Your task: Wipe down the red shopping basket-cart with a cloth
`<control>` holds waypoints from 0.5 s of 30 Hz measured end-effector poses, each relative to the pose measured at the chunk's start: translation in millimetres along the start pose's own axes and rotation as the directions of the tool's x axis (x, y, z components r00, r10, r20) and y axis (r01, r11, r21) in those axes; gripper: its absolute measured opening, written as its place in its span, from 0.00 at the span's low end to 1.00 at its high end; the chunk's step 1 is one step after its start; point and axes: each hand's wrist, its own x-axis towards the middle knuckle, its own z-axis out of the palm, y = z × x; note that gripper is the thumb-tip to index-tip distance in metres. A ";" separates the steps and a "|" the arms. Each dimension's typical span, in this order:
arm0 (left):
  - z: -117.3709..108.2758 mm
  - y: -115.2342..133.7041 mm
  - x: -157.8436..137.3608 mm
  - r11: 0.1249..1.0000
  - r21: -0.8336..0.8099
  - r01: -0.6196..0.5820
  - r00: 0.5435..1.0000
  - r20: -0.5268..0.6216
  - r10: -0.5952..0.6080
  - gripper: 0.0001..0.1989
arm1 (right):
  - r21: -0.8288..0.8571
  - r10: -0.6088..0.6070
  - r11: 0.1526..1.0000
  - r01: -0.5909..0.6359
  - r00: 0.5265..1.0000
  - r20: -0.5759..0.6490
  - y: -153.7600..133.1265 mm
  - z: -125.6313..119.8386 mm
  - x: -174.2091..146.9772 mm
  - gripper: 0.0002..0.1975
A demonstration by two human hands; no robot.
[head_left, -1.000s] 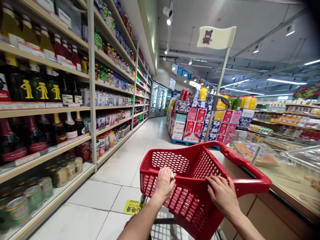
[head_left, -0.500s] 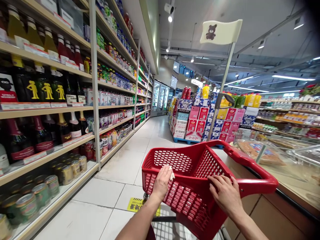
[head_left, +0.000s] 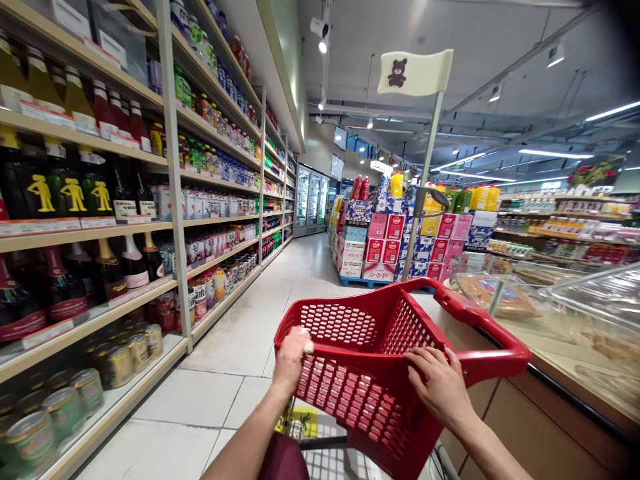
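Observation:
A red plastic shopping cart stands side-on before me, its basket wall full of slots. At the left end of its near rim, my left hand is closed around a crumpled white wipe, mostly hidden by the fingers, and presses it on the rim. My right hand lies over the same rim further right, near the handle end, fingers curled over the edge and gripping it. A pole with a cream bear flag rises behind the basket.
Shelves of bottles and cans line the left side. A glass-covered food counter runs close along the right. Stacked drink cartons stand beyond the cart. A yellow floor sticker shows on the tiles beneath it.
My left hand has slid left along the rim with the wipe, to the basket's corner. The right hand keeps its hold on the rim. The camera view has shifted slightly.

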 end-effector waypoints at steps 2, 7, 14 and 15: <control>-4.6 -6.7 -0.1 0.997 0.026 0.074 0.996 -0.041 -0.073 0.28 | 0.019 0.029 0.999 -0.029 0.999 -0.021 -3.6 -0.4 -2.5 0.12; -0.7 -0.7 0.8 0.997 -0.025 -0.070 0.996 0.061 0.071 0.32 | 0.037 0.057 0.998 -0.055 0.995 -0.079 -6.1 -3.4 -6.3 0.13; -4.6 -11.6 3.2 0.997 -0.005 0.079 0.997 0.003 -0.079 0.28 | -0.063 0.184 0.979 -0.194 0.972 -0.144 7.2 -14.4 -3.8 0.14; -0.2 -3.9 3.2 0.999 -0.009 0.048 0.999 0.018 -0.047 0.29 | -0.064 0.190 0.978 -0.200 0.972 -0.134 7.5 -15.5 -3.2 0.14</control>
